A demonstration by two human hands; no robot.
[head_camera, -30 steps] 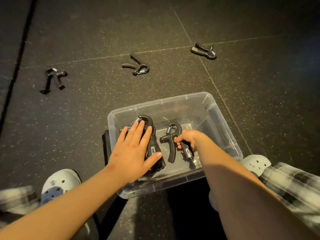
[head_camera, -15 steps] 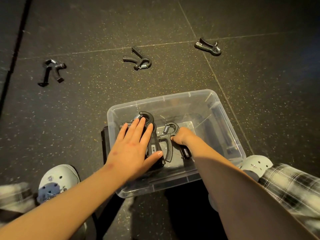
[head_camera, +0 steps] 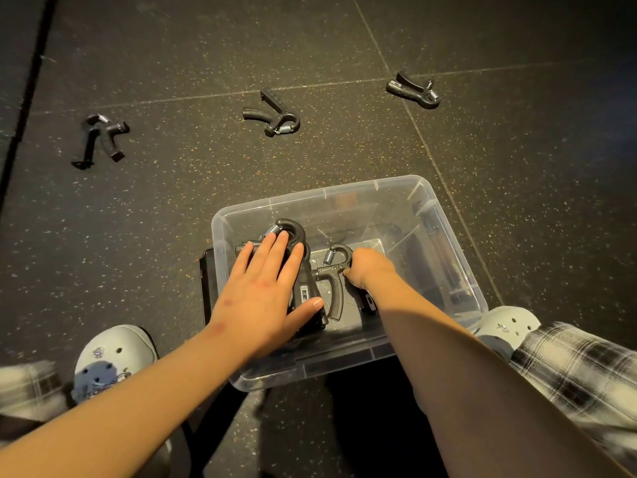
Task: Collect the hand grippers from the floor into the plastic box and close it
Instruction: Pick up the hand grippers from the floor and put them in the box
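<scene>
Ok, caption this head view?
In the clear box, left hand lies flat on first gripper, right hand grips second gripper; three more on floor.

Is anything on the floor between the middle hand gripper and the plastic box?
Nothing visible: only bare dark speckled floor lies between the black spring hand gripper and the far rim of the clear plastic box.

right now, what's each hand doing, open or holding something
Left hand: open, flat on the left gripper in the box.
Right hand: holds the right gripper.
</scene>
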